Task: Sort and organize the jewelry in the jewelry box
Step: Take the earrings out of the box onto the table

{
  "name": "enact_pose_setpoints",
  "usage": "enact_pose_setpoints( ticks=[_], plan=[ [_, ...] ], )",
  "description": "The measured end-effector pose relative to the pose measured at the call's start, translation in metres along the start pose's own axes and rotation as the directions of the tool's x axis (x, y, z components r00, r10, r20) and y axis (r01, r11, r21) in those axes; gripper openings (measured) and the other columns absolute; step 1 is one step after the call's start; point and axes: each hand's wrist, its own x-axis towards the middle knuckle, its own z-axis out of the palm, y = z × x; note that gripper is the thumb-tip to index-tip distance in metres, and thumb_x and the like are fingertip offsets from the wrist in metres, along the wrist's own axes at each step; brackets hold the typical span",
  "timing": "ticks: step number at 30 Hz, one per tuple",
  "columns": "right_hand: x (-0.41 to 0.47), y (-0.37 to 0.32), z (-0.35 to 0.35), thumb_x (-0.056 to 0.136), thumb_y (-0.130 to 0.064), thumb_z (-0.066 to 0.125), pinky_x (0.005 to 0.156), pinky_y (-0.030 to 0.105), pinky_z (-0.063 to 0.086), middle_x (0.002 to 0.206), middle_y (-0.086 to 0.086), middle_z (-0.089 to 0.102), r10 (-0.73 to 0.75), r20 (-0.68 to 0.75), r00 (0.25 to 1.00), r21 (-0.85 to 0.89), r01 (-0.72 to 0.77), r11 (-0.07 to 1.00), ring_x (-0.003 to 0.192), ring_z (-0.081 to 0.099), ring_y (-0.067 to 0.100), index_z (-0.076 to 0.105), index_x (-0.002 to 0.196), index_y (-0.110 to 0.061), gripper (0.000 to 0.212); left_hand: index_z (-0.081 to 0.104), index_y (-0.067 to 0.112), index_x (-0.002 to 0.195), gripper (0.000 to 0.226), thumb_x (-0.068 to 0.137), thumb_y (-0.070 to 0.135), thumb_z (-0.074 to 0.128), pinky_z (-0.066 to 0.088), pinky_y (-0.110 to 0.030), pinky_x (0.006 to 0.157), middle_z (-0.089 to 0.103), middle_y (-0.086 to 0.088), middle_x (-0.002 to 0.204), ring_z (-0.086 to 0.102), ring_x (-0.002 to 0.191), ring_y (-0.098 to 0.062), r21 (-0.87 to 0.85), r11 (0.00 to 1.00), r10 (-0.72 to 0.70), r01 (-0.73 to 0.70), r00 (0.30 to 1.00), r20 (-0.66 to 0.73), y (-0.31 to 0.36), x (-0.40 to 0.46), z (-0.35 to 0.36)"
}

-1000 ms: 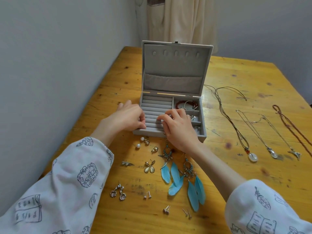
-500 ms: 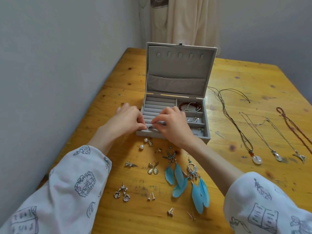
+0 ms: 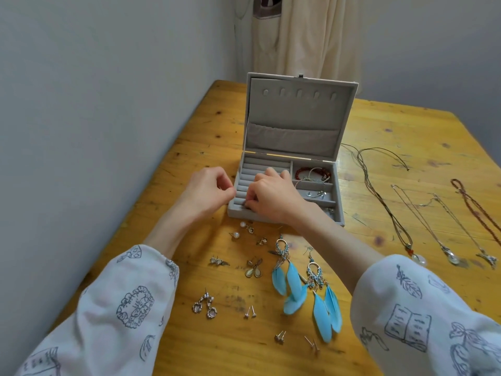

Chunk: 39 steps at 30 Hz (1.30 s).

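right hand (image 3: 273, 198) over the ring-roll section of the open grey jewelry box (image 3: 287, 191), fingertips curled down into the nearest slot at the front left corner, apparently pressing in or pinching a small piece that is too hidden to name; left hand (image 3: 208, 189) just beside the box's left wall, fingers curled toward the thumb, and whether it holds anything cannot be told. the piece is judged tiny, light and rigid, easy to drop, best taken by its post or edge between two fingertips and pushed into the soft velvet slot. the right-hand compartments already hold a red bead bracelet (image 3: 311, 172) and small silver earrings (image 3: 317, 194). in front of the box lie loose studs, pearl earrings (image 3: 235, 234) and two blue feather earrings (image 3: 306, 289), whose feathers look soft and crushable, so lift them by the hook. necklaces (image 3: 423, 226) lie well apart to the right; thin chains likely tangle. all rests on a worn yellow wooden table (image 3: 406, 131) against a pale wall (image 3: 95, 104), with a cream curtain (image 3: 306, 36) behind.
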Motion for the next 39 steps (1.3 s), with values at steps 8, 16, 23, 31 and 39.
enact_pose_setpoints(
  ticks=[8, 16, 23, 31, 39],
  plan=[
    [-0.008, -0.003, -0.006, 0.093, -0.023, 0.043, 0.082, 0.035, 0.031, 0.106, 0.008, 0.058, 0.035, 0.007, 0.999, 0.075, -0.036, 0.997, 0.102, 0.044, 0.027, 0.065, 0.096, -0.009, 0.027, 0.065, 0.016, 0.09, 0.008, 0.082, 0.017, 0.067, 0.046, -0.014, 0.069, 0.064, 0.005, 0.086, 0.059, 0.082, -0.007, -0.218, 0.976, -0.035, 0.016, 0.996, -0.083, 0.007, -0.029, -0.006],
    [-0.096, 0.017, -0.025, 0.088, -0.014, 0.058, 0.075, 0.025, 0.047, 0.089, 0.005, 0.067, 0.273, -0.122, 0.954, 0.525, -0.171, 0.834, 0.08, 0.057, 0.013, 0.068, 0.093, -0.005, 0.015, 0.069, 0.019, 0.082, 0.005, 0.08, 0.014, 0.069, 0.044, -0.01, 0.066, 0.066, 0.005, 0.081, 0.06, 0.076, -0.004, -0.284, 0.959, 0.007, -0.007, 1.0, -0.002, 0.044, -0.063, 0.015],
    [-0.191, 0.044, -0.002, 0.078, -0.007, 0.062, 0.06, 0.011, 0.041, 0.072, -0.002, 0.062, 0.458, -0.081, 0.885, 0.547, -0.345, 0.763, 0.063, 0.052, 0.003, 0.068, 0.08, -0.009, 0.007, 0.072, 0.016, 0.08, 0.005, 0.076, 0.016, 0.073, 0.042, -0.006, 0.056, 0.064, 0.008, 0.072, 0.057, 0.067, 0.002, -0.134, 0.988, 0.107, -0.076, 0.964, 0.243, 0.094, -0.093, 0.062],
    [-0.249, 0.06, 0.02, 0.087, -0.023, 0.058, 0.081, 0.018, 0.026, 0.097, -0.005, 0.049, 0.498, -0.087, 0.863, 0.451, -0.411, 0.792, 0.1, 0.04, 0.012, 0.065, 0.091, -0.015, 0.011, 0.074, 0.016, 0.088, 0.013, 0.078, 0.023, 0.072, 0.04, -0.009, 0.06, 0.067, 0.005, 0.083, 0.055, 0.074, 0.0, -0.055, 0.995, 0.1, -0.085, 0.912, 0.399, 0.134, -0.111, 0.108],
    [-0.273, 0.036, 0.039, 0.085, -0.026, 0.06, 0.092, 0.025, 0.029, 0.107, -0.006, 0.05, 0.469, -0.177, 0.865, 0.462, -0.348, 0.816, 0.1, 0.032, 0.008, 0.067, 0.088, -0.017, 0.012, 0.072, 0.03, 0.089, 0.012, 0.08, 0.037, 0.066, 0.022, -0.032, 0.085, 0.044, 0.009, 0.087, 0.032, 0.114, -0.019, 0.168, 0.967, 0.106, -0.192, 0.902, 0.419, 0.132, -0.133, 0.119]
  ],
)
